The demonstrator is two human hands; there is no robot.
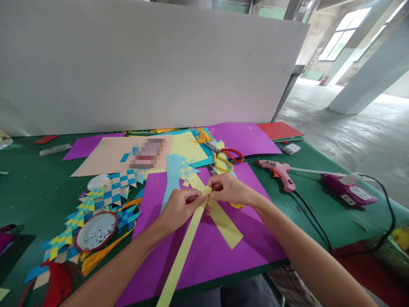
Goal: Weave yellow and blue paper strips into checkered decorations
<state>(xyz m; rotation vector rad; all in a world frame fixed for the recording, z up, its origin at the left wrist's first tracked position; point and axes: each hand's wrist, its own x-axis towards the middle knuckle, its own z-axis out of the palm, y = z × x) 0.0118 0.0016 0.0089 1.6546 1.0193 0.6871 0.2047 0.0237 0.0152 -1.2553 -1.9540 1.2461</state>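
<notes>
A long yellow paper strip (187, 245) is pinched at its upper end by my left hand (183, 204), its lower part running down over the front edge. My right hand (228, 189) has its fingers closed on the same end, tips nearly meeting the left thumb. Beneath both hands, more yellow strips (226, 224) lie slantwise on a purple sheet (246, 238). Light blue strips (173, 170) rest just beyond my left hand, beside a small blue-and-yellow woven paper piece (188, 169). Scissors with yellow handles (223, 163) lie beyond my right hand, partly hidden.
Red-handled scissors (234, 154) lie farther back. A pink glue gun (283, 175) with a cord is at right, near a purple box (349, 191). Checkered woven paper fish (68, 228) and a round dish of small black-and-white pieces (96, 231) are at left. A white board (153, 68) stands behind.
</notes>
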